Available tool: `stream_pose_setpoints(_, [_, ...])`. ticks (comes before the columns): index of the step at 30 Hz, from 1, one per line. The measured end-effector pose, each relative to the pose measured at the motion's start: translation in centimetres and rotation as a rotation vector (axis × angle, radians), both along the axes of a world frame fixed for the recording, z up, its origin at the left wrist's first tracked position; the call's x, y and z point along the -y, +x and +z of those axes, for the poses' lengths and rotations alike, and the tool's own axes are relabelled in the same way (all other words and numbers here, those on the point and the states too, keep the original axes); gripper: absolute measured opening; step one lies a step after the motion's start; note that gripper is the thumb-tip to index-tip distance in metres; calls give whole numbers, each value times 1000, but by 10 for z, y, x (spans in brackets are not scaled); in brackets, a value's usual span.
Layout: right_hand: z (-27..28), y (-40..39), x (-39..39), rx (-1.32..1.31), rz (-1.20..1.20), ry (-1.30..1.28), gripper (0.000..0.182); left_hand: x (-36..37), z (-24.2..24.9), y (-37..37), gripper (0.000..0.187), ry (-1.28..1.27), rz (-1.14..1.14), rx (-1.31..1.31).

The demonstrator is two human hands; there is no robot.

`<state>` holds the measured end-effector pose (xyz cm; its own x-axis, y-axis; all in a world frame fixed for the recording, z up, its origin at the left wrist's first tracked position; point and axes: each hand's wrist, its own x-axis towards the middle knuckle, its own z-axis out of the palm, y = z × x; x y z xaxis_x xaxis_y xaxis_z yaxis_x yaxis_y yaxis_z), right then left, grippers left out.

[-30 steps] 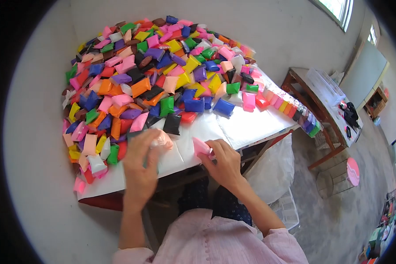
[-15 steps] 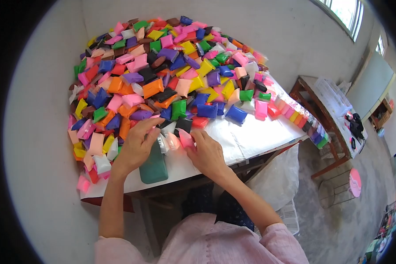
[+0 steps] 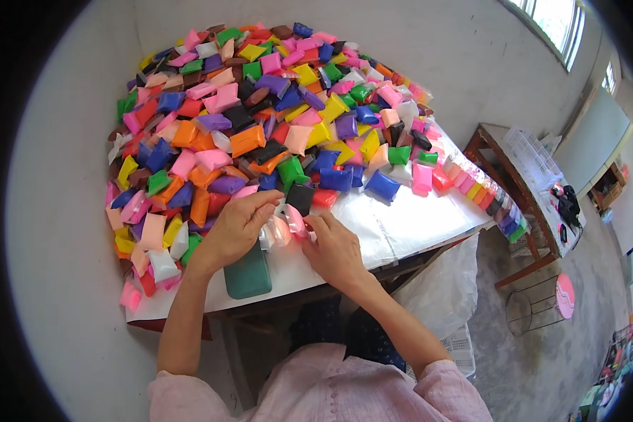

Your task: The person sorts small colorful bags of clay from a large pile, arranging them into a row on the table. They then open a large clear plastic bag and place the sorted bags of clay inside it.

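Note:
My left hand (image 3: 240,228) is over the upper end of a dark green case (image 3: 248,274), its fingers bent toward the right and slightly apart, with nothing visible between them. A white packet and a pale peach packet (image 3: 280,231) lie side by side just right of it. My right hand (image 3: 333,247) has its thumb and fingertips on the edge of a pink packet (image 3: 295,220), beside the peach one. Directly above these lies a black packet (image 3: 299,198).
A large heap of coloured packets (image 3: 246,141) covers the white-topped table (image 3: 383,225). Rows of small packets (image 3: 482,193) line its right end. Further right stand a side table (image 3: 496,133) with a white basket and a pink-topped stool (image 3: 565,295). Clear plastic (image 3: 443,281) hangs below the edge.
My left hand has moved right, toward the small packets. The pink packet at my right fingertips has tilted and sits closer against the peach one. The view has shifted slightly.

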<state>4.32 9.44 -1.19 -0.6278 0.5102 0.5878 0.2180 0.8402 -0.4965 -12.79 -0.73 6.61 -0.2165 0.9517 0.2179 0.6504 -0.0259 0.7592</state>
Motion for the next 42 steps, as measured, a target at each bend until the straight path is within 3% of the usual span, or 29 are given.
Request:
stream_pose_setpoints(10, [3, 5, 1, -53, 21, -41, 32, 8, -1, 6, 31, 96, 41, 4])
stream_pose_setpoints(13, [-7, -1, 1, -49, -25, 145, 30, 20, 4, 14, 30, 152, 78, -49])
stream_pose_setpoints(17, [-4, 0, 4, -7, -59, 179, 28, 42, 11, 36, 26, 277, 143, -70])
stream_pose_setpoints(20, [-2, 3, 4, 23, -51, 115, 33, 51, 4, 63, 25, 459, 166, -132])
stream_pose_setpoints(26, [-3, 11, 3, 23, 2, 10, 47, 44, -29, 110, 27, 631, -12, -190])
stream_pose_setpoints(36, [5, 39, -1, -36, 180, -254, 53, 20, -55, 123, 30, 751, 16, -137])
stream_pose_setpoints(39, [5, 60, -15, -141, 68, -255, 44, 17, -63, 123, 27, 699, 9, -103])
stream_pose_setpoints(42, [19, 86, -61, -111, -422, -109, 30, 10, -71, 120, 30, 673, -39, -160])
